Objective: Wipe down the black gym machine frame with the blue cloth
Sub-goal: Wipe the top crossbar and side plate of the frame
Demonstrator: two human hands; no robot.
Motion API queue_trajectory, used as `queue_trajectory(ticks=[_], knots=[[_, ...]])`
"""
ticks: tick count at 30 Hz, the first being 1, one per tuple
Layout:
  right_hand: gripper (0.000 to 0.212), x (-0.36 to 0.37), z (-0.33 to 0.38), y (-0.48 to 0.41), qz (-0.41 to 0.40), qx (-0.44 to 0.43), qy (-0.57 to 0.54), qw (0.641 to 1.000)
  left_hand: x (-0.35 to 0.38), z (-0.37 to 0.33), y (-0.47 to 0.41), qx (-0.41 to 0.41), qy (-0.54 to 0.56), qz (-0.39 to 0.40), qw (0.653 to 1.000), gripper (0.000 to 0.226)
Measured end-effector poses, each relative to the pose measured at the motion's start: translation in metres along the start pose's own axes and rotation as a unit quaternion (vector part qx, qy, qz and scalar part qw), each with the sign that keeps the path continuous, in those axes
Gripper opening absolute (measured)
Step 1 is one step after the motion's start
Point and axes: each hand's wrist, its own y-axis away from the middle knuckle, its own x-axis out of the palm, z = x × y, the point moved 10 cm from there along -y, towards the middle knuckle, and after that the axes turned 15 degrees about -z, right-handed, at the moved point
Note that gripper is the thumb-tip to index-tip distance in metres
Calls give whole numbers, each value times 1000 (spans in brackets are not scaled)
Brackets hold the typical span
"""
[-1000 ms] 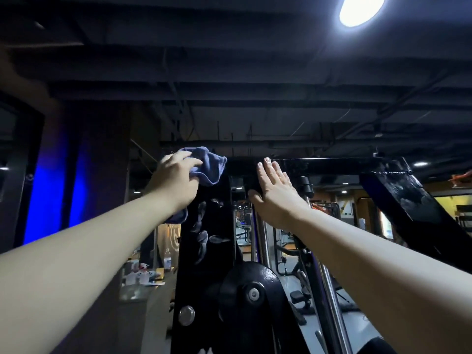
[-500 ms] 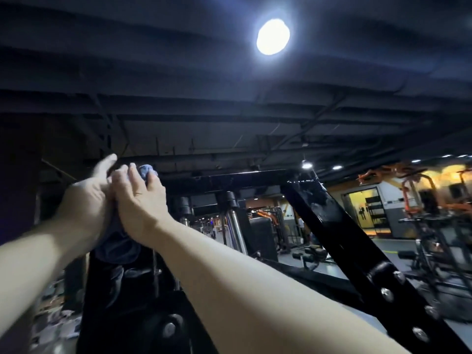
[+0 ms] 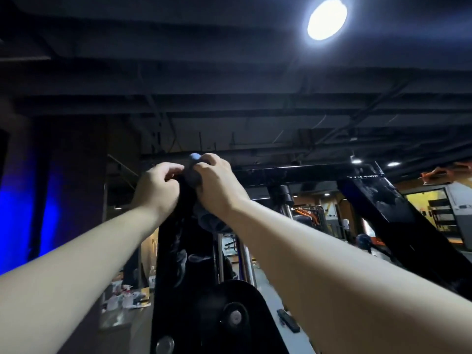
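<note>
- Forearms (image 3: pixel 332 264) reach up from both lower corners and meet at the middle of the view.
- Down low between them sits a round black plate (image 3: pixel 229 297) with a shiny bolt at its centre, fixed to the black gym machine frame (image 3: pixel 171 277), whose dark upright rises straight to the hands.
- Up top, the left hand (image 3: pixel 158 187) has its fingers curled in and is pinching the left side of the blue cloth (image 3: pixel 192 176).
- The right hand (image 3: pixel 217 185) is right beside it, fingers wrapped over the bunched cloth.
- The cloth is wadded between the two hands at the top of the upright. A pale blue tip pokes out above the right knuckles and a dark fold hangs below the right wrist.
- Behind the hands the frame's crossbar runs off to the right and joins a glossy slanted brace.
- Two chrome rods (image 3: pixel 245 256) stand just behind the upright.
- At lower left there's a desk (image 3: pixel 115 325) carrying small bottles and white clutter, too blurred to name.
- A flat black object (image 3: pixel 288 321) lies on the floor on the right.
- Further back, a wall glows blue on the left and orange gym machines (image 3: pixel 306 213) stand on the right.
- Overhead, a round ceiling lamp (image 3: pixel 327 19) burns bright against dark beams.
</note>
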Motion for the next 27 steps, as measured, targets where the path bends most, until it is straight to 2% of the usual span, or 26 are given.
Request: queue_trajectory(ticks=[3,5,9,11,15,17,21,24,26,27], knots=[[38,-28,-40,4,-47,9,27,999,0,-9,8,55,-40,13,998,42],[33,-46,-62,5,-88,33,36,995,6,-6,13,101,-71,33,992,41],[25,-52,-85,6,-112,165,72,977,17,-4,17,148,-123,43,980,42],[28,-39,-66,2,-90,138,96,982,28,-7,14,137,-138,64,979,42],[39,-7,-23,3,21,-23,34,999,57,-10,12,142,-181,105,968,18],[41,-18,-35,5,10,-30,29,999,64,-12,11,143,-195,95,966,24],[44,-62,-91,15,-60,-9,104,993,67,-19,12,174,-223,61,957,38],[27,-89,-135,21,-130,81,96,984,72,-17,13,196,-237,63,950,36],[27,-83,-153,15,-152,187,107,965,75,-18,13,205,-262,55,941,33],[29,-73,-150,10,-143,210,122,959,76,-19,12,207,-271,49,939,32]])
